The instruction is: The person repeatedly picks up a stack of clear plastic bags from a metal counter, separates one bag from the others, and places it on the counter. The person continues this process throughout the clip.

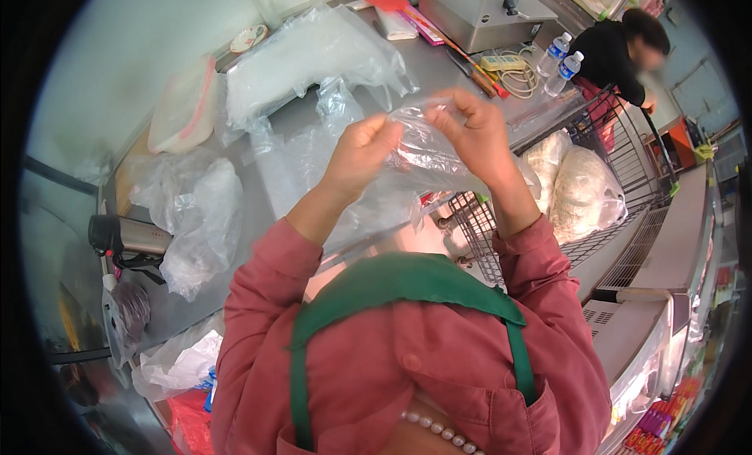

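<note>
A thin clear plastic bag is stretched between my two hands, above the front part of a metal table. My left hand pinches one side of its upper edge. The other side is pinched by my right hand. Under and behind the bag lie more flat clear plastic bags. Farther back rests a large plastic-wrapped stack of white material. Crumpled clear plastic bags lie at the left of the table. Whether the held bag has anything inside cannot be told.
A wire shopping cart with filled clear bags stands at the right; a person leans beyond it. Water bottles, a knife and a power strip lie near a steel machine. A steel flask lies left.
</note>
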Demonstrator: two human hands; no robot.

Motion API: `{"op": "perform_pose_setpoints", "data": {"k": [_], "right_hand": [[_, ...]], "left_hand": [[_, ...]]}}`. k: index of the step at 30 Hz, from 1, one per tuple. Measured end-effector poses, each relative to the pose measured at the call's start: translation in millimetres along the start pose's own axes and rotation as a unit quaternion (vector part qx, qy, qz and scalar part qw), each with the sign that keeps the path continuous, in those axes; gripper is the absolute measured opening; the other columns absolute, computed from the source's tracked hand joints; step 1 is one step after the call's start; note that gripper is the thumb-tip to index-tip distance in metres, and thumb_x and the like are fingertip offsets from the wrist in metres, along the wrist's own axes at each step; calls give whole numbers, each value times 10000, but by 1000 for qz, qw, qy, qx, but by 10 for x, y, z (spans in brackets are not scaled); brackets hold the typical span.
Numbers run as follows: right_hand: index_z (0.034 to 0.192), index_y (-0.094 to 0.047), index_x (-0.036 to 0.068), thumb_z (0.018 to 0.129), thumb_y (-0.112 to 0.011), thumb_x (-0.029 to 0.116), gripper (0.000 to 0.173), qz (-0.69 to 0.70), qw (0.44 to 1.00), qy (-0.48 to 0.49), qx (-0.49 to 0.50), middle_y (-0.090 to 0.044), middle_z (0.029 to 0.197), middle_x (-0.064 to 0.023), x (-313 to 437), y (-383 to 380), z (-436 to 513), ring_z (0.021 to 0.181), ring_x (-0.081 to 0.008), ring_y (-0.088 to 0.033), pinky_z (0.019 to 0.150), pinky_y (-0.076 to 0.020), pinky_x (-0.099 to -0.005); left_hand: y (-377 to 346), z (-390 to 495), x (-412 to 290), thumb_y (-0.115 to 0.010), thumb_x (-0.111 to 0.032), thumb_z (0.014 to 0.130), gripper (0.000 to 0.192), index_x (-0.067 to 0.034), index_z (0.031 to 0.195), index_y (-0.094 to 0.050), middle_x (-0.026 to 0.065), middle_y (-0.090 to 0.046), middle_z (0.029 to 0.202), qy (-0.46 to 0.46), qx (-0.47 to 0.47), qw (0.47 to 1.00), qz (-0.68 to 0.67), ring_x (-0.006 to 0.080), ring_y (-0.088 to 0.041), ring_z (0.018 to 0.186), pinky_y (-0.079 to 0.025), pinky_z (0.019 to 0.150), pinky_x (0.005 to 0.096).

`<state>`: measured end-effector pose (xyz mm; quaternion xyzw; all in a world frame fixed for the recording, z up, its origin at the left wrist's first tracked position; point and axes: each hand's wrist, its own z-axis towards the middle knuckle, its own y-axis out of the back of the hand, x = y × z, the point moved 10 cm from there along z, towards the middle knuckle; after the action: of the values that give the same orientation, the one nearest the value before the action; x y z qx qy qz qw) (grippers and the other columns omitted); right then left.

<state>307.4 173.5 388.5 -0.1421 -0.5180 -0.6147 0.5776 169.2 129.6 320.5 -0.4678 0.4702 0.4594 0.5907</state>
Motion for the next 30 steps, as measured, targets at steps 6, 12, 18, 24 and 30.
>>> {"op": "perform_pose_setpoints", "data": {"k": [6,12,18,24,30], "right_hand": [[922,-649,4,927,-633,141,138,31,993,11,-112,-557,718,39,-119,361,50,636,-44,-490,587,-415,-199],[910,-652,48,952,-593,225,191,-4,989,-50,-141,-519,633,32,-389,776,41,561,-46,-446,509,-380,-232],[911,-647,28,953,-585,217,203,-23,985,-34,-168,-497,633,37,-418,958,54,590,-50,-428,535,-383,-247],[887,-637,39,952,-587,216,195,-155,977,-17,-149,-520,648,14,-89,949,155,591,-47,-437,539,-379,-231],[890,-649,56,884,-652,194,139,-193,969,136,-68,-646,726,-141,513,288,212,620,-283,-635,572,-491,-337]], "left_hand": [[192,-29,93,-513,-106,919,157,13,965,-604,68,-649,830,56,8,985,160,121,-613,731,-501,693,276],[544,-148,234,-525,-112,901,166,17,869,-625,33,-642,810,104,20,964,245,107,-571,711,-452,699,268],[617,-249,395,-554,-124,873,155,-13,796,-631,6,-611,753,123,42,935,329,109,-493,680,-425,681,258],[577,-168,175,-612,-160,823,324,-88,1138,-589,66,-611,1073,75,10,925,373,195,-560,980,-429,883,323],[-62,235,-450,-663,-208,819,563,-84,1338,-484,122,-584,1212,-102,38,964,242,208,-567,1078,-434,927,357]]}}
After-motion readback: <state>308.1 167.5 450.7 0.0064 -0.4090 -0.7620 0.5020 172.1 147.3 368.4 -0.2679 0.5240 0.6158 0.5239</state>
